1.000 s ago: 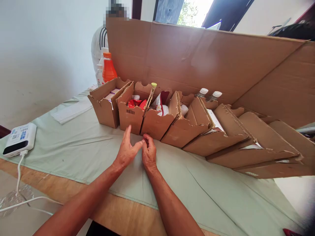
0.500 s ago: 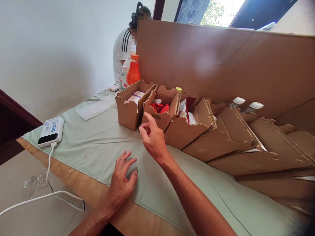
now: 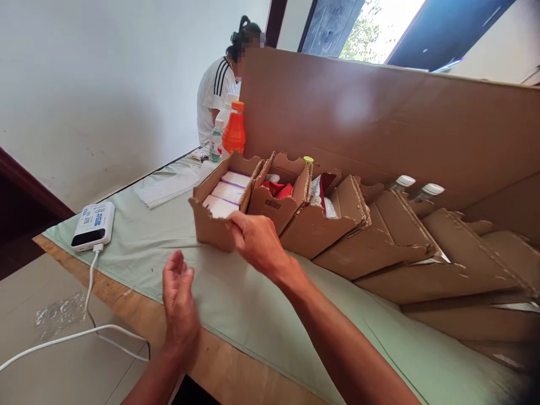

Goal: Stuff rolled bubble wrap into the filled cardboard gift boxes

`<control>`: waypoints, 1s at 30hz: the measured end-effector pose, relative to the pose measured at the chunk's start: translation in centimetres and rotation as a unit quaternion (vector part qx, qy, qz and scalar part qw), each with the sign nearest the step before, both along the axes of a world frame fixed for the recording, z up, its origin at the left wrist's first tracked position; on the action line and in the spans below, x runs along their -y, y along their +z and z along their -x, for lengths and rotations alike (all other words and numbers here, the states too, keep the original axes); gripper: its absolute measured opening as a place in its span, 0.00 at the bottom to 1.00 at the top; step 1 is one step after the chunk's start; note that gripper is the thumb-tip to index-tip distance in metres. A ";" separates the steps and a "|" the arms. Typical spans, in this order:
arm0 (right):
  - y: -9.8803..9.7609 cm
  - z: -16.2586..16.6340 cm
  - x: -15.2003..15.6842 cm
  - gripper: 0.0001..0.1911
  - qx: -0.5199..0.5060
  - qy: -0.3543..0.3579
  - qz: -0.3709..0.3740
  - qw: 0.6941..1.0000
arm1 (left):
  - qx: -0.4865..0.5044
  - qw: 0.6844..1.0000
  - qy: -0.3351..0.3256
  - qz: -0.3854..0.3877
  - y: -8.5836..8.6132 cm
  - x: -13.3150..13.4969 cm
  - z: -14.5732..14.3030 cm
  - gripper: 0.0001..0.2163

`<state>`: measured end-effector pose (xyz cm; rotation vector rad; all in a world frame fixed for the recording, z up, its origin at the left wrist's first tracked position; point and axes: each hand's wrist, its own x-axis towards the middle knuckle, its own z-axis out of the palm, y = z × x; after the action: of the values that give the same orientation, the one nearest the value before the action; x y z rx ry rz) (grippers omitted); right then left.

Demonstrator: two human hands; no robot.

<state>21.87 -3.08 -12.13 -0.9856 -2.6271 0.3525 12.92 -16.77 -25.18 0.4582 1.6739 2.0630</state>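
The leftmost cardboard box (image 3: 213,228) holds several white packs with purple edges (image 3: 223,198). My right hand (image 3: 255,239) grips the front right corner of its rim, thumb and fingers closed on the cardboard. The box stands at an angle to its neighbour, its front pulled toward me. My left hand (image 3: 179,298) hovers over the table's front edge, fingers up and thumb apart, with nothing in it. Just right of the gripped box is another cardboard box (image 3: 270,211) with a red packet (image 3: 279,190) inside.
More cardboard boxes (image 3: 371,247) lean in a row to the right, before a tall cardboard panel (image 3: 379,112). An orange bottle (image 3: 234,132) stands behind. On the left lies a white power bank (image 3: 93,225) with a cable (image 3: 90,281). A person (image 3: 217,90) sits beyond the table.
My right hand has closed on the leftmost box's rim, and that box has come toward me, its front swung out. My left hand has moved left and turned upright.
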 end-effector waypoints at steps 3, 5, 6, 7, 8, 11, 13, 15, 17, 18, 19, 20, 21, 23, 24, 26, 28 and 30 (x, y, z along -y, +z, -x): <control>0.1 -5.0 3.2 0.11 -0.056 0.049 0.047 0.996 | 0.011 0.997 0.049 -0.066 0.7 0.5 1.1 0.22; 0.1 -8.8 4.3 0.11 -0.119 0.050 0.090 0.988 | 0.021 0.993 0.054 -0.098 1.3 1.0 1.5 0.24; 0.1 -10.8 4.5 0.11 -0.144 0.038 0.107 0.983 | 0.025 0.993 0.044 -0.104 1.6 1.3 1.5 0.25; 0.0 -12.7 4.7 0.11 -0.164 0.022 0.119 0.979 | 0.027 0.994 0.027 -0.104 1.8 1.7 1.3 0.26; -0.1 -14.6 4.8 0.11 -0.179 0.003 0.126 0.976 | 0.026 0.995 0.001 -0.100 2.0 2.0 0.9 0.28; -0.9 -20.1 5.3 0.10 -0.226 -0.085 0.134 0.961 | 0.021 0.993 -0.085 -0.073 1.8 3.1 -1.0 0.28; -2.0 -23.2 6.3 0.11 -0.284 -0.151 0.144 0.936 | 0.023 0.990 -0.130 -0.046 1.1 3.8 -2.4 0.26; -3.8 -25.3 7.9 0.24 -0.332 -0.172 0.171 0.912 | 0.022 0.988 -0.149 -0.018 0.4 4.4 -3.4 0.23; -5.8 -26.0 9.8 0.36 -0.331 -0.144 0.210 0.908 | 0.011 0.988 -0.152 0.000 0.0 4.8 -3.9 0.21; -6.8 -25.8 10.7 0.40 -0.318 -0.128 0.226 0.912 | 0.002 0.989 -0.150 0.002 0.0 4.8 -4.1 0.20; -7.7 -25.3 11.6 0.43 -0.303 -0.120 0.233 0.916 | -0.006 0.989 -0.148 -0.003 0.1 4.7 -4.3 0.20; -8.4 -24.6 12.2 0.44 -0.293 -0.122 0.230 0.920 | -0.012 0.989 -0.149 -0.010 0.3 4.6 -4.5 0.19; -8.9 -23.9 12.7 0.43 -0.287 -0.133 0.218 0.923 | -0.017 0.988 -0.153 -0.020 0.6 4.2 -4.8 0.19; -9.2 -22.8 12.9 0.39 -0.295 -0.170 0.177 0.923 | -0.023 0.984 -0.172 -0.038 1.2 3.1 -5.5 0.18; -9.1 -22.7 12.7 0.36 -0.301 -0.190 0.158 0.921 | -0.031 0.981 -0.186 -0.046 1.5 2.3 -6.0 0.17; -8.8 -23.2 11.6 0.32 -0.307 -0.227 0.132 0.915 | -0.058 0.973 -0.213 -0.062 1.8 0.3 -7.2 0.17; -8.5 -24.5 10.0 0.32 -0.304 -0.264 0.120 0.907 | -0.084 0.963 -0.244 -0.079 1.8 -2.0 -8.3 0.19; -8.8 -25.9 8.5 0.30 -0.303 -0.300 0.117 0.897 | -0.107 0.949 -0.289 -0.065 1.5 -4.1 -9.3 0.21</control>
<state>47.81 -11.57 -20.94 -1.4196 -1.6527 0.6909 22.19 -12.71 -23.71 1.1037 1.3013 1.7251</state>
